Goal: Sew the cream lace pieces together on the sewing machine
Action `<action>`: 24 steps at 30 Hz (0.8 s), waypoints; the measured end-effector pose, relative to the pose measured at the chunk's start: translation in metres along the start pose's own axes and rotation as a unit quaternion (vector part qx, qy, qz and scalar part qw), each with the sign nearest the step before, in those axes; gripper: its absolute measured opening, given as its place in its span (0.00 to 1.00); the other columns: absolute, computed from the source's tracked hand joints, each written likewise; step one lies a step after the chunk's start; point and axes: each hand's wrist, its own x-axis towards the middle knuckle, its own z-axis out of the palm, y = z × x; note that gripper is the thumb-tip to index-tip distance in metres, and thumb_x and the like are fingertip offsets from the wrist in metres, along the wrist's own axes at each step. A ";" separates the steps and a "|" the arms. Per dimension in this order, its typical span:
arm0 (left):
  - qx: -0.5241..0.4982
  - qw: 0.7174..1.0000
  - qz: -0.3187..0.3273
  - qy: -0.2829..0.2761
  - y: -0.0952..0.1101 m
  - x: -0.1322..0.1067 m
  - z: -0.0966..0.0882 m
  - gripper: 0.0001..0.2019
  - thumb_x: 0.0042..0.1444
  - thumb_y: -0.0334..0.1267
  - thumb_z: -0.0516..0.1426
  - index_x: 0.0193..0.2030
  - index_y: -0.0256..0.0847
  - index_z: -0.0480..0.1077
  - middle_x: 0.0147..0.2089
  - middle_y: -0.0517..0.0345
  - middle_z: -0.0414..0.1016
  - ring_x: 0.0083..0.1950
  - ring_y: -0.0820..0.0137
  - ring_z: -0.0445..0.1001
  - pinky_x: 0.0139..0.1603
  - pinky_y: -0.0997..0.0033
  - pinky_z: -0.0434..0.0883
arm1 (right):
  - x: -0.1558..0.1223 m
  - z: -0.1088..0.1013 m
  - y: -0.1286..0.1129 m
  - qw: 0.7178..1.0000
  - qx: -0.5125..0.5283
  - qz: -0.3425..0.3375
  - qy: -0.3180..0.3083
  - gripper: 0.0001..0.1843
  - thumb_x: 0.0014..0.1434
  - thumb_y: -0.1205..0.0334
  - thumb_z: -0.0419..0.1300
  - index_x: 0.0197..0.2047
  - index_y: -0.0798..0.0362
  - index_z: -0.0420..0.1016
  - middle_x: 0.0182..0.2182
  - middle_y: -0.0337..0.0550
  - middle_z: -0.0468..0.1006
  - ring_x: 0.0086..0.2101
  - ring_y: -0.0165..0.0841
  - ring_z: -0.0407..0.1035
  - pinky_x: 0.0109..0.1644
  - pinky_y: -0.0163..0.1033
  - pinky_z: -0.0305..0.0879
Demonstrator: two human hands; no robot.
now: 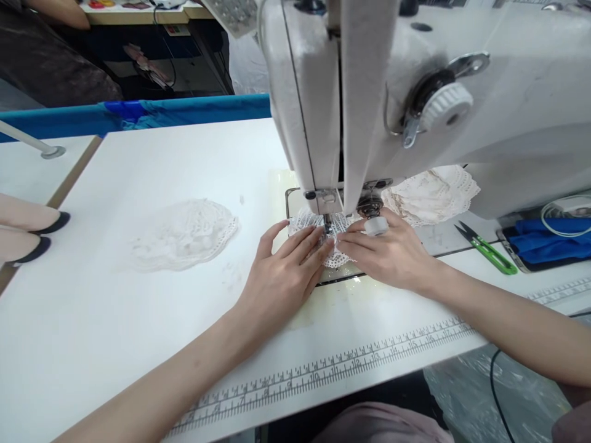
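As left hand (pixel 281 280), right hand (pixel 390 253) press the doily (pixel 341 262) — fingers (pixel 300 237) spread — its edge shows

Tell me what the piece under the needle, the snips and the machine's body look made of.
Piece under the needle: white openwork lace, likely cotton; holes and a scalloped edge show. Snips: dark metal blades, glossy green handle, probably plastic. Machine's body: off-white, smooth with a soft sheen, seemingly painted metal.
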 end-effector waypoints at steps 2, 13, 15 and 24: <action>0.004 1.000 0.005 0.005 0.003 -0.002 -0.002 0.13 0.63 0.32 0.53 0.54 0.39 0.70 0.55 0.48 0.75 0.56 0.61 0.74 0.61 0.48 0.63 | 0.000 -0.001 -0.001 1.000 -0.001 -0.016 0.018 0.10 0.62 0.71 0.54 0.37 0.54 0.77 0.38 0.36 0.82 0.37 0.30 0.73 0.49 0.41 0.61; -0.011 1.000 0.003 0.002 0.003 -0.003 -0.005 0.14 0.62 0.31 0.54 0.54 0.41 0.70 0.54 0.49 0.75 0.56 0.61 0.74 0.62 0.46 0.63 | 0.001 -0.004 -0.001 1.000 -0.005 -0.021 0.006 0.12 0.63 0.73 0.53 0.35 0.53 0.78 0.39 0.35 0.82 0.37 0.30 0.73 0.49 0.42 0.63; -0.013 1.000 -0.003 0.005 0.001 -0.001 -0.003 0.14 0.63 0.31 0.53 0.54 0.41 0.70 0.54 0.50 0.75 0.55 0.62 0.75 0.63 0.46 0.62 | 0.002 -0.002 0.001 1.000 -0.010 -0.023 0.008 0.12 0.63 0.73 0.54 0.35 0.54 0.78 0.37 0.36 0.83 0.36 0.30 0.73 0.49 0.42 0.63; 0.024 1.000 0.000 0.015 -0.002 0.002 0.000 0.12 0.63 0.33 0.53 0.52 0.41 0.71 0.53 0.51 0.76 0.55 0.62 0.75 0.64 0.44 0.60 | 0.002 0.000 0.003 0.999 -0.026 0.005 -0.023 0.14 0.63 0.73 0.51 0.40 0.54 0.79 0.38 0.40 0.83 0.38 0.33 0.72 0.50 0.45 0.64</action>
